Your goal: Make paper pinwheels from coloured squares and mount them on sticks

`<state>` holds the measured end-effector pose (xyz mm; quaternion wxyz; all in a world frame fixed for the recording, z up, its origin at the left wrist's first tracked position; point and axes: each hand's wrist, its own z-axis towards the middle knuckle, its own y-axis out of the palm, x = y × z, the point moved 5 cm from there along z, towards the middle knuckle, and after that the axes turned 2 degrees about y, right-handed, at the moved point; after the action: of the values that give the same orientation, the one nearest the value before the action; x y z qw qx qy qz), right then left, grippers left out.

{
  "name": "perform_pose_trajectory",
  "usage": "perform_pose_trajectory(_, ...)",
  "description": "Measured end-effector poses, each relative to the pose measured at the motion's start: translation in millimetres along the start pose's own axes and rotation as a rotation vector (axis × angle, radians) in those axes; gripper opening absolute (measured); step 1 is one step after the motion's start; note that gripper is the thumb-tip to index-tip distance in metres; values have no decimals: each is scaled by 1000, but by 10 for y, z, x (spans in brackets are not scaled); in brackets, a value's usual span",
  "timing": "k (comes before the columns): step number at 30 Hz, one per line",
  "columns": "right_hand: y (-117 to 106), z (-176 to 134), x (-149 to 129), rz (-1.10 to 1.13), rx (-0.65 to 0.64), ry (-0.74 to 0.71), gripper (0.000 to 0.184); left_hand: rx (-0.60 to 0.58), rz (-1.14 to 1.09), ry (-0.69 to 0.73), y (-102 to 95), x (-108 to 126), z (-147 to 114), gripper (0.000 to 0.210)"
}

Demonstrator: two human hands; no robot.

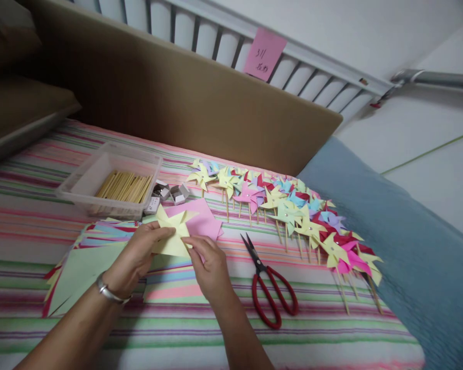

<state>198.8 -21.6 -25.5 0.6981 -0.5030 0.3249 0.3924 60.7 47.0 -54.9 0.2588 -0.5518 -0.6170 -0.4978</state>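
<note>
Between my two hands is a pale yellow paper pinwheel (168, 247), partly folded, with some of its corners bent toward the centre. My left hand (144, 245), with a silver bangle at the wrist, grips it from the left, thumb pressed near the middle. The fingertips of my right hand (206, 259) pinch its lower right corner. Just behind lies a pink paper sheet (204, 218). To the left spreads a stack of coloured paper sheets (87, 270), the top one pale green with a cut in it. Red-handled scissors (268, 285) lie partly open to the right of my right hand.
A clear plastic box (110, 154) holds many thin wooden sticks (125, 186). Beside it stand small boxes of pins (162, 190). Finished pinwheels on sticks (287, 213) lie in rows on the right. A brown board (200, 97) stands behind the striped cloth (332, 344).
</note>
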Motion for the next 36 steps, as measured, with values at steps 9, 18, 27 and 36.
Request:
perform_pose_trajectory(9,-8,25,83,85,-26,94,16,-5,-4,-17,96,48,-85,17)
perform_pose_trajectory(18,-23,35,66,112,-111,155,13,4,37,-29,79,-29,-49,18)
perform_pose_trajectory(27,-31,59,122,139,18,277,4,-12,39,-35,152,-159,-47,19)
perform_pose_trajectory(36,-94,73,111,24,143,239,9,-98,26,-46,299,-203,-100,14)
